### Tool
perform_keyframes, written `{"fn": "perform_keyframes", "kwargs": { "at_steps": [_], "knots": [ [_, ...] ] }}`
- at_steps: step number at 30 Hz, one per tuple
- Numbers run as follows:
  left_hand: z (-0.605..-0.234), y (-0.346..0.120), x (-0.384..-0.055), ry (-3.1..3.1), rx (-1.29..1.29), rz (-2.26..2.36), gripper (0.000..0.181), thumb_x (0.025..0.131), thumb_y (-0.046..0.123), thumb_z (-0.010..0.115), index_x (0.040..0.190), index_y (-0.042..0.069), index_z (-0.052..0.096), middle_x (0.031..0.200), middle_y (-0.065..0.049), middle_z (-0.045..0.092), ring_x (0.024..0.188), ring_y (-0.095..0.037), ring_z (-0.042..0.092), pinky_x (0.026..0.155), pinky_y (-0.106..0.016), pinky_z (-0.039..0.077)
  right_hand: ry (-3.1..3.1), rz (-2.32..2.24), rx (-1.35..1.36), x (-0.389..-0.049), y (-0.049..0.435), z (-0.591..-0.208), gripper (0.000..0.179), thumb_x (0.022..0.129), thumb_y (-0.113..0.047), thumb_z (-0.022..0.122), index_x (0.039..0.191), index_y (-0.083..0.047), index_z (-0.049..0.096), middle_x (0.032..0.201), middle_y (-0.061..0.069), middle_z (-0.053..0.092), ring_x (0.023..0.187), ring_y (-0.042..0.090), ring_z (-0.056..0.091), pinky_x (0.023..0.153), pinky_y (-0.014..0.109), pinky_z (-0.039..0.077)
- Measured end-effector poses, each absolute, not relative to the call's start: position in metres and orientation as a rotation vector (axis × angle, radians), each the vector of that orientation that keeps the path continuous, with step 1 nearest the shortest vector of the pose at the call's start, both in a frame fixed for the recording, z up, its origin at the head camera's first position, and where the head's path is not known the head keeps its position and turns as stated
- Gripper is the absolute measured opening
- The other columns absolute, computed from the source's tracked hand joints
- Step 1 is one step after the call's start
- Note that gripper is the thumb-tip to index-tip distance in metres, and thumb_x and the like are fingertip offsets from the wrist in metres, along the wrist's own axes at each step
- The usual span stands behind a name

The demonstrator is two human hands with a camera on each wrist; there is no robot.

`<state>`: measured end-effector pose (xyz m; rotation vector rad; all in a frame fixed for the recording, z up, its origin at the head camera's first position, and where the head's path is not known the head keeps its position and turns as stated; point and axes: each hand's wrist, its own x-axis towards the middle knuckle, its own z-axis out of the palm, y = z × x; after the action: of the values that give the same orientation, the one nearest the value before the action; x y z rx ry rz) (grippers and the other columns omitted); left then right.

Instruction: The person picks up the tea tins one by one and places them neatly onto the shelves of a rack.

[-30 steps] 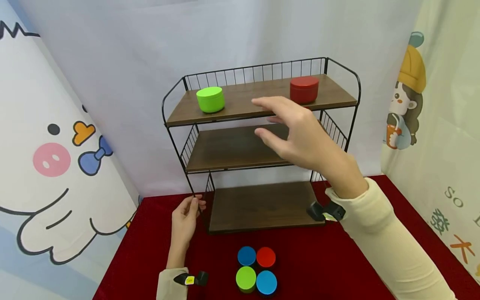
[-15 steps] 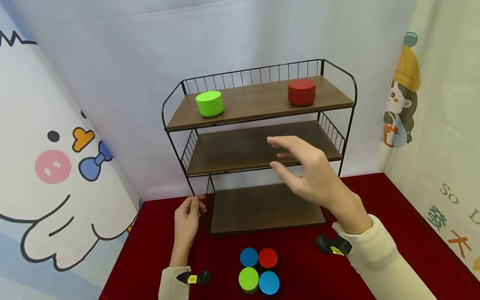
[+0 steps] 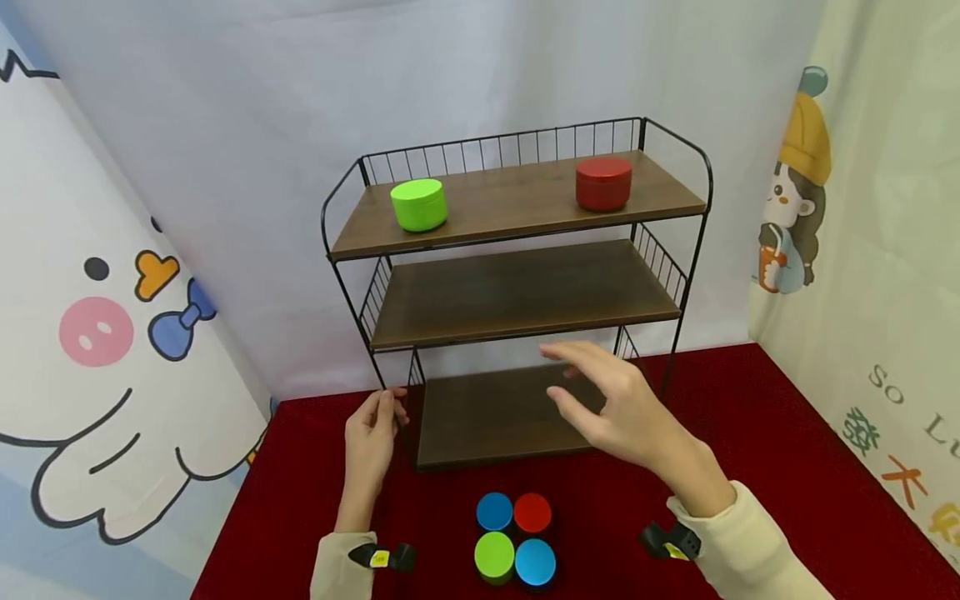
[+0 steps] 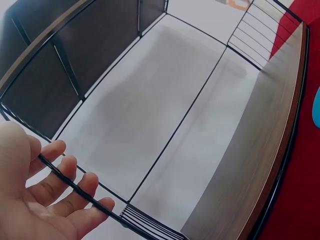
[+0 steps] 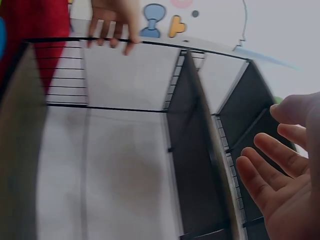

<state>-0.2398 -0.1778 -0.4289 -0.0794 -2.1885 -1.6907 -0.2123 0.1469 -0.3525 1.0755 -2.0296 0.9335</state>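
Observation:
A three-tier wire shelf [image 3: 517,292] with dark wood boards stands on a red cloth [image 3: 750,433]. On its top board sit a green tin [image 3: 418,204] at the left and a red tin [image 3: 603,183] at the right. My left hand [image 3: 382,417] grips the thin black front-left leg, and in the left wrist view its fingers [image 4: 65,185] curl round that wire. My right hand [image 3: 577,379] hovers open and empty in front of the bottom board [image 3: 480,417], its fingers [image 5: 270,165] spread.
Several round tins stand in a tight square on the cloth in front of the shelf: blue [image 3: 494,511], red [image 3: 532,512], green [image 3: 493,556], blue [image 3: 535,562]. Printed cartoon curtains close in the left [image 3: 97,333] and right [image 3: 862,250] sides.
My right hand has dropped from the top board's height, past the middle board, to the bottom board, still open and empty. The left hand keeps its grip on the leg.

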Motion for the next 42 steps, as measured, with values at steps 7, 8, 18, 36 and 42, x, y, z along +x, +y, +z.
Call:
{"fn": "perform_keyframes", "kwargs": {
  "at_steps": [7, 8, 18, 36, 42],
  "knots": [
    [-0.429, -0.173, -0.243, -2.206, -0.087, -1.718, 0.031, 0.111, 0.017, 0.048, 0.109, -0.003, 0.072, 0.092, -0.032, 0.065, 0.068, -0.005, 0.058, 0.062, -0.02, 0.044, -2.153, 1.017, 1.036, -0.205, 0.163, -0.402, 0.055, 0.083, 0.005, 0.077, 0.135, -0.002, 0.062, 0.13, 0.012, 0.068, 0.103, 0.018, 0.066, 0.087, 0.024, 0.057],
    [-0.43, -0.173, -0.244, -2.206, -0.085, -1.721, 0.03, 0.111, 0.016, 0.048, 0.109, -0.003, 0.072, 0.092, -0.032, 0.065, 0.068, -0.005, 0.058, 0.062, -0.021, 0.045, -2.171, 1.029, 1.035, -0.204, 0.164, -0.409, 0.055, 0.084, 0.004, 0.077, 0.136, -0.003, 0.062, 0.13, 0.012, 0.068, 0.104, 0.017, 0.066, 0.087, 0.025, 0.057],
    [-0.456, -0.186, -0.258, -2.166, -0.024, -1.732, 0.033, 0.111, 0.023, 0.048, 0.112, 0.001, 0.072, 0.091, -0.025, 0.066, 0.077, -0.019, 0.066, 0.064, -0.021, 0.048, -2.333, 1.073, 1.047, -0.195, 0.173, -0.472, 0.063, 0.087, -0.004, 0.079, 0.145, -0.011, 0.055, 0.138, 0.005, 0.062, 0.112, 0.017, 0.064, 0.088, 0.031, 0.059],
    [-0.459, -0.191, -0.261, -2.163, -0.038, -1.723, 0.037, 0.11, 0.033, 0.05, 0.109, 0.004, 0.073, 0.089, -0.021, 0.065, 0.076, -0.021, 0.064, 0.062, -0.021, 0.045, -2.704, 1.153, 1.022, -0.193, 0.179, -0.509, 0.072, 0.092, -0.02, 0.078, 0.154, -0.011, 0.043, 0.152, 0.01, 0.049, 0.13, 0.032, 0.058, 0.099, 0.044, 0.057],
    [-0.46, -0.191, -0.261, -2.159, -0.03, -1.739, 0.038, 0.11, 0.032, 0.049, 0.111, 0.001, 0.072, 0.089, -0.021, 0.065, 0.082, -0.023, 0.067, 0.064, -0.021, 0.048, -2.727, 1.099, 1.003, -0.193, 0.178, -0.512, 0.078, 0.088, -0.02, 0.082, 0.155, -0.013, 0.042, 0.155, 0.008, 0.047, 0.137, 0.03, 0.053, 0.102, 0.053, 0.053]
  ]
}}
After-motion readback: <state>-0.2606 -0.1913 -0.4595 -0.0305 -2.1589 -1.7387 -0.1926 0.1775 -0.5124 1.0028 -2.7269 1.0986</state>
